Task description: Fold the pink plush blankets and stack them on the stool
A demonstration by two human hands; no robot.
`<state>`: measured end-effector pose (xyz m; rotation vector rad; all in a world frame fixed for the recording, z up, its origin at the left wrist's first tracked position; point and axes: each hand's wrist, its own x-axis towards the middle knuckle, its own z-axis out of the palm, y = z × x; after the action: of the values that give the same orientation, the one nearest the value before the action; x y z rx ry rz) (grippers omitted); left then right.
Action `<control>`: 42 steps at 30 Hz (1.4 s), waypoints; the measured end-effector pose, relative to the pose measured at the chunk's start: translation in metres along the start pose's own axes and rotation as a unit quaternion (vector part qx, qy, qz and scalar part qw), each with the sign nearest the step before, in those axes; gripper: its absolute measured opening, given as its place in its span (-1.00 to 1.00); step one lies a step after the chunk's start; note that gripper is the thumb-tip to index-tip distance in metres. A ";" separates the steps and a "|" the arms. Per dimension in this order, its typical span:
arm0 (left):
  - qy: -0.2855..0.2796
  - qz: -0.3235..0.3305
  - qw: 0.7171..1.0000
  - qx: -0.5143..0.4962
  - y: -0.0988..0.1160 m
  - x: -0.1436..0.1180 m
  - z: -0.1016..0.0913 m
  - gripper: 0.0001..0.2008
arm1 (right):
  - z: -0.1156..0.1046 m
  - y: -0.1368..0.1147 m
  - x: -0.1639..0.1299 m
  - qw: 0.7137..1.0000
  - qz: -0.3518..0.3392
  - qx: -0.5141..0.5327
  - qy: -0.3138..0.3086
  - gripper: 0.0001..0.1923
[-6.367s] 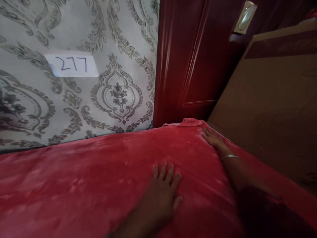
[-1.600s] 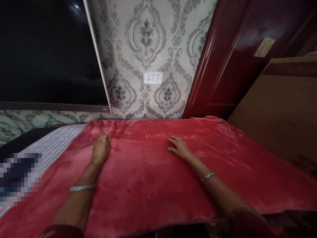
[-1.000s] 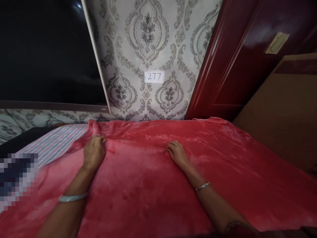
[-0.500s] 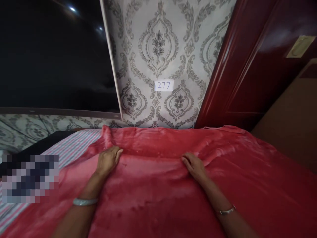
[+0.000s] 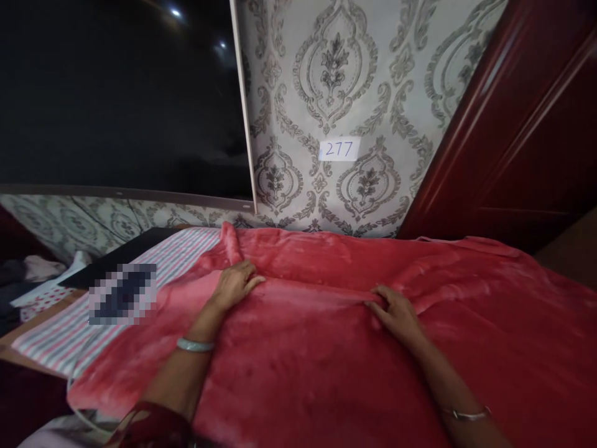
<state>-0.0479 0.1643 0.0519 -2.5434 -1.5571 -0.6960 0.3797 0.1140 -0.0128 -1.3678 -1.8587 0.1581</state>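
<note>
Gripping a raised fold of the red blanket (image 5: 326, 348), both hands work near the far edge of the bed: the left hand (image 5: 236, 285) pinches the plush cloth toward the far left corner, the right hand (image 5: 398, 314) is clenched on the same ridge further right. In my judgement, keeping the two grips level and pulling evenly would stop the fold from skewing. The blanket is thick, velvety and creased; a striped sheet (image 5: 116, 292) shows beneath at the left edge. Patterned wallpaper (image 5: 354, 81) bears a label (image 5: 339, 149).
</note>
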 end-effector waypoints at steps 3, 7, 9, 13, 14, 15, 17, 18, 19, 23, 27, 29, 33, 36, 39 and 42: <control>0.004 -0.007 1.000 0.002 0.000 0.000 0.001 -0.65 | 0.000 0.001 -0.001 1.000 0.004 0.009 -0.018 -0.74; 0.018 -0.029 0.999 0.016 0.000 0.002 0.001 -0.69 | -0.001 0.003 0.000 0.999 0.004 0.021 -0.045 -0.74; 0.018 -0.040 0.999 0.021 0.000 0.002 0.000 -0.69 | -0.003 0.002 0.002 0.999 -0.004 0.018 -0.046 -0.75; -0.006 -0.034 0.999 0.022 0.002 0.001 -0.006 -0.62 | -0.007 -0.003 0.005 0.999 -0.012 0.010 -0.035 -0.81; -0.010 -0.027 0.999 0.024 0.002 0.002 -0.007 -0.59 | -0.007 -0.004 0.006 0.999 -0.010 0.007 -0.030 -0.84; -0.011 -0.018 0.999 0.023 0.001 0.002 -0.008 -0.57 | -0.008 -0.005 0.007 1.000 -0.010 0.004 -0.027 -0.87; -0.016 -0.002 1.000 0.022 -0.001 0.004 -0.009 -0.53 | -0.008 -0.006 0.009 1.000 -0.009 -0.007 -0.028 -0.92; -0.021 0.006 1.000 0.022 -0.002 0.006 -0.008 -0.53 | -0.008 -0.006 0.010 0.999 -0.009 -0.012 -0.031 -0.93; -0.024 0.010 0.999 0.025 -0.003 0.007 -0.008 -0.53 | -0.009 -0.005 0.010 0.999 -0.011 -0.016 -0.034 -0.92; -0.005 0.015 0.998 0.052 -0.008 0.010 -0.004 -0.57 | -0.010 -0.005 0.011 0.999 -0.015 -0.017 -0.039 -0.87; 0.008 0.015 0.999 0.051 -0.010 0.010 -0.002 -0.60 | -0.010 -0.005 0.010 0.999 -0.024 -0.011 -0.031 -0.83; 0.012 0.011 0.999 0.041 -0.010 0.009 -0.002 -0.60 | -0.009 -0.005 0.010 0.999 -0.028 -0.011 -0.021 -0.83; 0.004 0.006 1.000 0.024 -0.008 0.008 -0.002 -0.62 | -0.008 -0.004 0.010 1.000 -0.023 -0.007 -0.012 -0.84; -0.006 -0.005 1.000 0.020 -0.005 0.009 -0.002 -0.62 | -0.007 -0.003 0.010 1.000 -0.024 0.004 -0.017 -0.81; -0.005 -0.023 0.999 0.030 -0.002 0.010 -0.004 -0.62 | -0.007 -0.003 0.011 1.000 -0.026 0.009 -0.013 -0.81; -0.006 -0.030 0.999 0.029 0.001 0.011 -0.007 -0.61 | -0.006 -0.006 0.013 1.000 -0.026 0.005 -0.009 -0.82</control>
<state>-0.0456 0.1706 0.0628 -2.4743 -1.6397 -0.6333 0.3775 0.1203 0.0010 -1.3144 -1.9033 0.1527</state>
